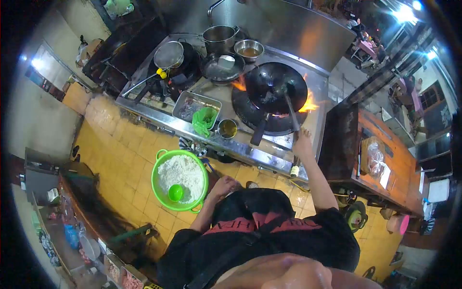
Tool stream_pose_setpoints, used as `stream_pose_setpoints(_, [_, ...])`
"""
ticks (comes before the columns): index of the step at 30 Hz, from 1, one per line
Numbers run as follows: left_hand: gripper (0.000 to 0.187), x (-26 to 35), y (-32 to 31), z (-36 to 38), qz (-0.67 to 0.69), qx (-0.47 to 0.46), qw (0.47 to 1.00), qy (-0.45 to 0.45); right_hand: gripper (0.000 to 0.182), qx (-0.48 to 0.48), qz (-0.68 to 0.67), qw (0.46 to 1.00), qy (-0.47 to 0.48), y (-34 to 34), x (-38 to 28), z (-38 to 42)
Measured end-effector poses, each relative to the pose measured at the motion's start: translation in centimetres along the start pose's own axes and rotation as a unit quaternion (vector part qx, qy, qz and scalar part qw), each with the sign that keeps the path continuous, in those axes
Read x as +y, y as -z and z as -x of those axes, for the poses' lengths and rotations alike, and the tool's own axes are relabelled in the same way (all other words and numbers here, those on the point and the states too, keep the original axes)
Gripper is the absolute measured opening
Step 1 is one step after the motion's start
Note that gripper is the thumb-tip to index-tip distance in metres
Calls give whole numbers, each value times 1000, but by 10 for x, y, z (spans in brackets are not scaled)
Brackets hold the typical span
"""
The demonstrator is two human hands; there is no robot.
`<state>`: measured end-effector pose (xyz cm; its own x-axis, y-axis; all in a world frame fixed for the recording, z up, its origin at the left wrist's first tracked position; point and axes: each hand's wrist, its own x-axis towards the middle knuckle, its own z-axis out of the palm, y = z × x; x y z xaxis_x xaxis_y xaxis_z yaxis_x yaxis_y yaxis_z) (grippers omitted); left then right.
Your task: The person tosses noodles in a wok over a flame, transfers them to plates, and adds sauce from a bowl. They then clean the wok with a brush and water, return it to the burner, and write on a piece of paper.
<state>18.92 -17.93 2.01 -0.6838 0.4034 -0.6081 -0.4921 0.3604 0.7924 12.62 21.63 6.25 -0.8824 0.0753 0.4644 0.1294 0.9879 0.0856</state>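
My right hand (303, 140) is closed around the end of a long-handled wok utensil (291, 110). The utensil's far end rests inside a black wok (272, 86), too dark to make out its shape. Orange flames (310, 102) rise around the wok on its burner. The wok's own handle (260, 130) points toward me, with no hand on it. My left hand (224, 187) hangs low by my waist, its fingers curled; whether it holds anything is hidden. Beside it stands a green basin (155, 180) of white rice, with a green scoop (176, 192) in it.
On the steel stove counter sit a metal tray (183, 102) with a green bag (204, 121), a small metal cup (227, 128), a strainer (168, 55), a pot (219, 38), and a bowl of liquid (249, 49). A wooden table (385, 149) stands right. Shelving with food containers (122, 269) lies left.
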Motion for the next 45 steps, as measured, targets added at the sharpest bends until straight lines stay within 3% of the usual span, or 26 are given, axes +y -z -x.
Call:
stream_pose_setpoints(1, [34,-6,2,-1,-30,4,999,-15,42,1,3,1000,2,17,1,0])
stream_pose_setpoints(2, [34,-11,1,-2,-27,4,999,-16,43,-129,-193,970,-70,51,1,-6])
stream_pose_setpoints(3, [34,-17,0,-1,3,18,1000,-24,44,-254,-377,880,-140,80,-3,-13])
stream_pose_setpoints(6, [36,-50,5,-23,9,12,999,-34,36,-177,-265,933,-168,105,-14,-47])
stream_pose_setpoints(7, [37,-61,9,-28,-23,-5,999,-40,25,-187,-205,936,-218,96,-25,-55])
stream_pose_setpoints(11, [40,-42,15,-15,-24,25,998,-55,19,-161,-131,943,-259,33,-29,-41])
stream_pose_setpoints(13, [44,-40,20,-12,-77,-9,996,-48,21,-151,-115,980,-52,29,-21,-17])
stream_pose_setpoints(14, [44,-44,19,-12,-77,-12,996,-49,21,-151,-112,981,-53,38,-14,-19])
stream_pose_setpoints(16, [40,-56,19,-19,-80,23,996,-12,21,-169,-349,909,-155,81,-5,-35])
stream_pose_setpoints(18, [39,-62,19,-19,-75,6,996,-51,25,-163,-309,920,-178,86,-15,-50])
stream_pose_setpoints(20, [38,-65,25,-12,-76,-8,993,-89,32,-210,-112,943,-234,59,-27,-54])
stream_pose_setpoints(22, [37,-52,29,0,-72,8,995,-64,36,-217,-118,939,-241,55,-34,-41])
stream_pose_setpoints(24, [37,-57,37,-1,-127,20,990,-61,34,-87,-33,993,-66,46,-32,-16])
stream_pose_setpoints(25, [37,-67,39,-4,-105,17,993,-57,34,-88,-31,993,-67,54,-26,-11])
stream_pose_setpoints(26, [37,-76,40,-7,-83,14,995,-54,33,-165,-213,953,-141,94,-28,-17])
stream_pose_setpoints(27, [37,-78,42,-4,-85,11,995,-53,33,-232,-388,867,-211,119,-33,-20])
stream_pose_setpoints(28, [37,-78,44,-2,-58,-5,997,-46,33,-230,-387,867,-215,121,-35,-24])
stream_pose_setpoints(30, [37,-75,40,2,-26,-23,999,-37,27,-154,-262,935,-183,122,-32,-44])
stream_pose_setpoints(34, [39,-66,48,8,-139,5,988,-69,28,-162,-88,942,-279,41,-45,-50])
stream_pose_setpoints(36, [41,-63,48,14,-51,14,997,-49,28,-133,-109,952,-253,44,-48,-34])
stream_pose_setpoints(38, [41,-65,50,13,-59,3,995,-77,29,-207,-191,950,-135,67,-49,-25])
stream_pose_setpoints(39, [38,-71,50,10,-49,-15,997,-64,29,-208,-189,950,-138,76,-43,-24])
stream_pose_setpoints(41, [36,-72,50,3,-41,-34,997,-54,28,-121,-357,907,-185,94,-28,-26])
stream_pose_setpoints(42, [37,-71,48,1,-72,-17,995,-66,28,-122,-355,908,-187,104,-30,-34])
stream_pose_setpoints(44, [39,-77,46,0,-108,-4,991,-75,25,-150,-140,948,-243,110,-45,-55])
stream_pose_setpoints(45, [38,-80,46,-4,-103,-1,990,-95,24,-125,-100,952,-261,101,-49,-56])
